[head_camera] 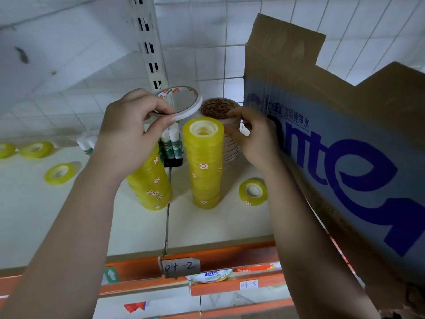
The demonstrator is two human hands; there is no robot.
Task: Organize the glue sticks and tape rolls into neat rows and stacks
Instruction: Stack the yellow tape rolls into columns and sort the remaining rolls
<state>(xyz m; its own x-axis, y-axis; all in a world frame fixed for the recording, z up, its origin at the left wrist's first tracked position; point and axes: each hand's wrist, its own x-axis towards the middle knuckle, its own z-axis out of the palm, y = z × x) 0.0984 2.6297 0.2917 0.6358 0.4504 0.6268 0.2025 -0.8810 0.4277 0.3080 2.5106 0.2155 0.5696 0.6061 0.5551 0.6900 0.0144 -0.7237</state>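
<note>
Fingers [158, 104] of my left hand [135, 132] pinched a thin white tape roll [189, 112], held up over the shelf [218, 226]. My right hand [255, 139] pinched the top of the white tape stack [231, 150] at the back. Two tall yellow tape stacks [204, 166] stood just in front, glue sticks [172, 143] behind them. I saw loose yellow rolls [253, 192] lying around, and a cardboard box [345, 146] stood on the right

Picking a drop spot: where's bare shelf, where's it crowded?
Bare: shelf front between the yellow stacks and the orange edge; also front left, nearer than the loose yellow roll. Crowded: behind the stacks, where glue sticks, white tape stack and cardboard box close in.
</note>
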